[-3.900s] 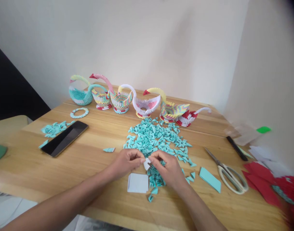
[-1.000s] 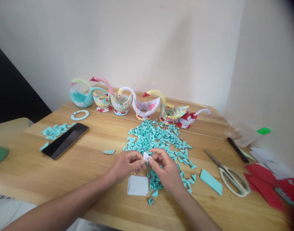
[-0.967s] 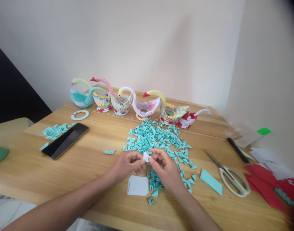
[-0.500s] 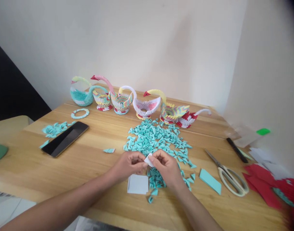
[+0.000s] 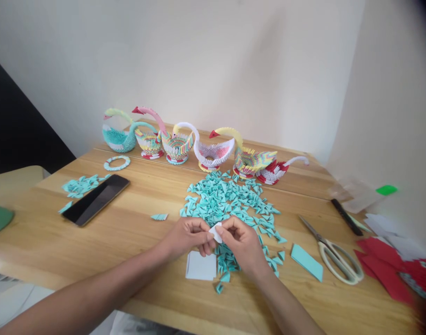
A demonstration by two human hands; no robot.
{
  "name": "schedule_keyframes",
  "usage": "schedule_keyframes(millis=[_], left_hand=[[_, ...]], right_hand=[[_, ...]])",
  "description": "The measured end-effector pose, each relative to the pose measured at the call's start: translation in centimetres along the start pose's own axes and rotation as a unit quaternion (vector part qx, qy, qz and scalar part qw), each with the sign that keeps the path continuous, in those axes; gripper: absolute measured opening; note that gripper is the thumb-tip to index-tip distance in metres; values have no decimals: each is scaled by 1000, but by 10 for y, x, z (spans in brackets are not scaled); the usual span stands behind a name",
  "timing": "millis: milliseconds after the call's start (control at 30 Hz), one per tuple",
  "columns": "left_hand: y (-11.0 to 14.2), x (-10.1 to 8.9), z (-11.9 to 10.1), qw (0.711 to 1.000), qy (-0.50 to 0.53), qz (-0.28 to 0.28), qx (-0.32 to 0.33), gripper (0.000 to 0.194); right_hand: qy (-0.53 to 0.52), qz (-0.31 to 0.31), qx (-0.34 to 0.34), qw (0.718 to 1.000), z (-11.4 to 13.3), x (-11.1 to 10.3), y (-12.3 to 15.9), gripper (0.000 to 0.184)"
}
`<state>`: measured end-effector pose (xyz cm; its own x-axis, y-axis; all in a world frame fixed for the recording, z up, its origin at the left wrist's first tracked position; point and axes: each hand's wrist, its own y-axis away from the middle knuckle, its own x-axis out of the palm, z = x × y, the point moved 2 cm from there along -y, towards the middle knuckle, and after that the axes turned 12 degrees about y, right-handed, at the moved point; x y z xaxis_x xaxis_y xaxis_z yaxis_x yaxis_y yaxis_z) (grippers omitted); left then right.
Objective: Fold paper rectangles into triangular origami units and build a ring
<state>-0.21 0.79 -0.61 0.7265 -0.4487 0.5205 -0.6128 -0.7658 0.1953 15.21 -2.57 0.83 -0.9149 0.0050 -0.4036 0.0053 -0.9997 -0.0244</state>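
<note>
A small piece of white folded paper (image 5: 216, 232) is pinched between my two hands, above the near part of the pile. My left hand (image 5: 194, 236) grips its left side with thumb and fingers. On its right side, the thumb and fingers of my right hand (image 5: 241, 242) press it. Many turquoise folded paper triangles (image 5: 220, 197) lie heaped behind and under the hands. A stack of white paper squares (image 5: 201, 266) rests on the table just below my left hand. To the right of my right hand lies a turquoise paper stack (image 5: 307, 262).
Several folded-paper swans (image 5: 213, 153) stand along the back. At left are a phone (image 5: 96, 200), a paper ring (image 5: 117, 163) and a smaller turquoise pile (image 5: 81, 186). Scissors (image 5: 333, 256), a black cutter (image 5: 346, 217) and red paper (image 5: 383, 267) lie at right on the wooden table (image 5: 136, 242).
The fingers of my left hand have shifted slightly on the white paper, with the lower ones now extending beneath it. My right hand keeps its hold. The camera view has moved slightly.
</note>
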Motion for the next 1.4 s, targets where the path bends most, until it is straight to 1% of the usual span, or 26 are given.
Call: schedule_keyframes(millis=[467, 667, 767, 800, 867, 933, 967, 1033, 1100, 1267, 1400], left_hand=[[-1, -1, 2, 1000, 0, 3, -1, 38], [-1, -1, 3, 998, -55, 5, 18, 44], [0, -1, 0, 993, -106, 3, 50, 43], [0, -1, -1, 990, -123, 1, 66, 43], [1, -2, -1, 984, -154, -5, 94, 40], [2, -2, 0, 977, -182, -11, 113, 38], [3, -2, 1, 974, -194, -11, 118, 37], [3, -2, 4, 970, -211, -8, 121, 36], [4, -2, 6, 968, -219, -3, 121, 36], [4, -2, 1, 971, -204, -9, 128, 36], [4, -4, -6, 968, -198, -37, 149, 35]], right_hand=[[20, -22, -34, 999, 2, 0, -1, 23], [51, -47, -66, 995, 3, 0, 2, 19], [49, -53, -64, 995, 3, 1, 2, 20], [35, -51, -52, 997, 3, 0, 1, 20], [-16, -25, -17, 999, 2, 1, -1, 17], [-57, 9, 11, 998, 0, 1, -2, 26], [-60, 24, 16, 998, 0, 1, -3, 28], [-43, 35, 16, 998, 0, 0, -3, 26], [-37, 39, 14, 998, 0, -1, -2, 30], [-85, 36, 19, 996, -2, -5, -2, 38], [-90, 80, 4, 993, -3, -4, -2, 32]])
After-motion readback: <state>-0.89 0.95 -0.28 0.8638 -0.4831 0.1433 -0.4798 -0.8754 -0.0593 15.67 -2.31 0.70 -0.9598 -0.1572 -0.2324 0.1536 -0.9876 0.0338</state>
